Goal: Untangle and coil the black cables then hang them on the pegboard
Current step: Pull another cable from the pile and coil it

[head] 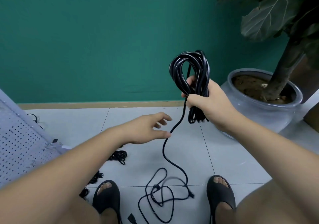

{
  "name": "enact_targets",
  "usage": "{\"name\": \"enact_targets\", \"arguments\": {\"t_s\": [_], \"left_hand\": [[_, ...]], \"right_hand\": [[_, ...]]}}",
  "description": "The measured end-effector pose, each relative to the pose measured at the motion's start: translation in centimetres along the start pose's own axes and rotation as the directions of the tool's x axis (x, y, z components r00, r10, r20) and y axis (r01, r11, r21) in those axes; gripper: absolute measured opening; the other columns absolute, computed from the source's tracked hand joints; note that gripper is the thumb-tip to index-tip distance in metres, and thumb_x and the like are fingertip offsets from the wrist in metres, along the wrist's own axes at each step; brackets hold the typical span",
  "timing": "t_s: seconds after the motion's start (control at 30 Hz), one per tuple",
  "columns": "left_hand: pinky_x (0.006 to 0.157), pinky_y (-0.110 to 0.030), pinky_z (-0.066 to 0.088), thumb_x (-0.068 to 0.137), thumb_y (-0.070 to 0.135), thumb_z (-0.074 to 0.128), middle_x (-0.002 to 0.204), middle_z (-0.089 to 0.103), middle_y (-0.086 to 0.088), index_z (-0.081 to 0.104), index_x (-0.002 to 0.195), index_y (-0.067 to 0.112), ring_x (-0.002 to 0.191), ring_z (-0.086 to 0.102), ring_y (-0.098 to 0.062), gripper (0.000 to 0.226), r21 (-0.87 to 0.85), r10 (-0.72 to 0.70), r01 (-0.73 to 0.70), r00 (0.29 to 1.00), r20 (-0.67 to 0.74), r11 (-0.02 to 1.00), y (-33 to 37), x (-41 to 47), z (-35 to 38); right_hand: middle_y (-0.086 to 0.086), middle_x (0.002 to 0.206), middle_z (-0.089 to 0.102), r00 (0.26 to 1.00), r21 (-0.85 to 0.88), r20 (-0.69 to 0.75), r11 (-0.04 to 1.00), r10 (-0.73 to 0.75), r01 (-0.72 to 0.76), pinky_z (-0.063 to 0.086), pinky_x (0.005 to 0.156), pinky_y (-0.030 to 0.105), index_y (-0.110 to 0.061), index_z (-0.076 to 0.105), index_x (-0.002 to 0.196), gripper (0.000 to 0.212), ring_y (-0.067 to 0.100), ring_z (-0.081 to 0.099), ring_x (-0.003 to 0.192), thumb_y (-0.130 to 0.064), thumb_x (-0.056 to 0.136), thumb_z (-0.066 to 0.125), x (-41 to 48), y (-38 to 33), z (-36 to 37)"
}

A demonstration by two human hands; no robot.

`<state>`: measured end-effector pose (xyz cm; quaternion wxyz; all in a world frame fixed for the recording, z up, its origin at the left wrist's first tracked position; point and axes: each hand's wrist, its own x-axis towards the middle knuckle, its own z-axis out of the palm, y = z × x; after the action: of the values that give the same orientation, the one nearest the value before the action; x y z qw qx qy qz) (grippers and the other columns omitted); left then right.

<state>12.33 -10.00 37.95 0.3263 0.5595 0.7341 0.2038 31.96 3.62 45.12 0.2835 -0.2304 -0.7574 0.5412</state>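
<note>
Right hand (pixel 208 103) is clenched around the waist of the coil (pixel 189 68), with several black loops standing above your fist and short ends hanging below it. Left hand (pixel 146 129) is released: fingers (pixel 162 118) spread and slack, grasping nothing, thumb tip right at the trailing strand (pixel 164 152). Whether it actually touches, I cannot tell. That strand drops from the fist to a loose tangle (pixel 160 194) on the floor (pixel 233 154) between your feet, with what looks like a small knot or tie in it. Step in hand, by my reading, is feeding the tail into the coil. To do it well, pinch the strand lightly just below the fist and let it slide through the left fingers so twists run out toward the free end. Lay each new loop the same size as those held. Lift slowly, since the tangle may cinch under a hard pull; shake it open first. Hold the right grip firm or the loops will likely spill. Counts: one coil in hand, one trailing strand, one tangle, one loose plug (pixel 132 217) at the bottom edge. Beside your left arm there is one small bundle (pixel 119 156) plain to see, and at least two more dark bundles partly hidden. One pegboard (pixel 20 146) leans at left, near. One potted plant (pixel 262 118) stands at right.
</note>
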Motion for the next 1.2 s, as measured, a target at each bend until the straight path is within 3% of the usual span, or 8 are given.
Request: {"name": "enact_targets", "arguments": {"t_s": [0.13, 0.3, 0.53, 0.7, 0.87, 0.93, 1.07, 1.2], "left_hand": [[0.110, -0.026, 0.046, 0.109, 0.047, 0.056, 0.124, 0.074, 0.018, 0.066, 0.128, 0.037, 0.120, 0.064, 0.002, 0.024, -0.240, 0.048, -0.057, 0.998, -0.044, 0.969, 1.9, 0.8, 3.0], [0.104, -0.047, 0.055, 0.117, 0.034, 0.040, 0.090, 0.079, -0.006, 0.064, 0.106, 0.016, 0.091, 0.073, -0.019, 0.032, -0.454, 0.065, -0.098, 0.994, -0.087, 0.886, 4.3, 0.3, 6.0], [0.075, -0.042, 0.060, 0.115, 0.036, 0.040, 0.064, 0.050, 0.004, 0.061, 0.099, 0.027, 0.059, 0.063, -0.017, 0.027, -0.236, 0.107, -0.142, 0.982, -0.152, 0.961, 5.9, -0.3, 7.3], [0.065, -0.052, 0.064, 0.113, 0.044, 0.041, 0.060, 0.048, 0.009, 0.060, 0.102, 0.030, 0.053, 0.051, -0.025, 0.026, -0.188, 0.076, -0.093, 0.992, -0.098, 0.978, 6.5, -1.1, 7.9], [0.057, -0.032, 0.044, 0.110, 0.039, 0.053, 0.065, 0.053, 0.005, 0.066, 0.099, 0.022, 0.053, 0.043, -0.010, 0.024, -0.011, 0.177, -0.181, 0.973, -0.146, 0.983, 8.3, -3.2, 5.4], [0.053, -0.026, 0.037, 0.107, 0.036, 0.061, 0.062, 0.052, 0.010, 0.072, 0.094, 0.026, 0.053, 0.042, -0.006, 0.019, -0.049, 0.204, -0.219, 0.957, -0.204, 0.975, 8.9, -4.0, 3.2], [0.047, -0.018, 0.030, 0.101, 0.032, 0.073, 0.054, 0.046, 0.017, 0.078, 0.089, 0.022, 0.047, 0.034, -0.004, 0.016, -0.237, 0.170, -0.266, 0.917, -0.360, 0.934, 8.9, -4.9, -1.1], [0.048, -0.023, 0.025, 0.092, 0.034, 0.081, 0.055, 0.047, 0.011, 0.079, 0.084, 0.019, 0.048, 0.029, -0.013, 0.017, -0.348, 0.109, -0.298, 0.875, -0.471, 0.889, 8.2, -5.1, -3.7]], "right_hand": [[0.016, 0.092, 0.064, 1.000, 0.051, -0.027, 0.999, -0.014, 0.016, 0.042, 0.059, 0.034, -0.007, 0.057, 0.107, 0.031, 0.022, 0.050, 0.071, 0.000, 0.078, 0.066, -0.1, -0.2, -0.4], [0.017, 0.091, 0.059, 0.978, 0.177, -0.205, 0.984, 0.023, 0.014, 0.042, 0.063, 0.044, -0.018, 0.053, 0.102, 0.035, 0.026, 0.049, 0.075, -0.016, 0.069, 0.066, 0.3, -0.5, -0.5], [0.016, 0.095, 0.072, 0.972, 0.168, -0.233, 0.986, 0.029, 0.011, 0.049, 0.082, 0.050, -0.022, 0.047, 0.105, 0.045, 0.018, 0.061, 0.087, -0.026, 0.066, 0.069, 0.6, 0.0, -0.7], [0.017, 0.100, 0.061, 0.962, 0.270, -0.257, 0.963, 0.087, -0.015, 0.058, 0.081, 0.071, -0.022, 0.047, 0.106, 0.038, 0.035, 0.072, 0.077, -0.018, 0.076, 0.070, 0.9, 1.1, -0.3], [-0.003, 0.087, 0.048, 0.894, -0.009, -0.446, 0.999, -0.035, 0.035, 0.046, 0.070, 0.035, -0.012, 0.044, 0.112, 0.033, 0.016, 0.046, 0.074, -0.016, 0.087, 0.066, 1.5, 1.2, -1.3], [-0.006, 0.082, 0.045, 0.905, -0.143, -0.416, 0.989, -0.089, 0.031, 0.040, 0.063, 0.028, -0.008, 0.042, 0.113, 0.033, 0.011, 0.040, 0.069, -0.013, 0.089, 0.064, 1.5, 1.1, -1.8], [-0.005, 0.081, 0.054, 0.974, -0.313, -0.220, 0.950, -0.058, -0.014, 0.047, 0.072, 0.041, -0.016, 0.046, 0.111, 0.035, 0.010, 0.047, 0.069, -0.021, 0.089, 0.073, 1.5, 1.5, -1.4], [0.000, 0.097, 0.071, 1.000, -0.320, 0.021, 0.947, -0.011, 0.017, 0.058, 0.090, 0.055, -0.025, 0.053, 0.112, 0.053, 0.020, 0.068, 0.090, -0.066, 0.088, 0.075, 0.4, 2.3, 0.2]]}}
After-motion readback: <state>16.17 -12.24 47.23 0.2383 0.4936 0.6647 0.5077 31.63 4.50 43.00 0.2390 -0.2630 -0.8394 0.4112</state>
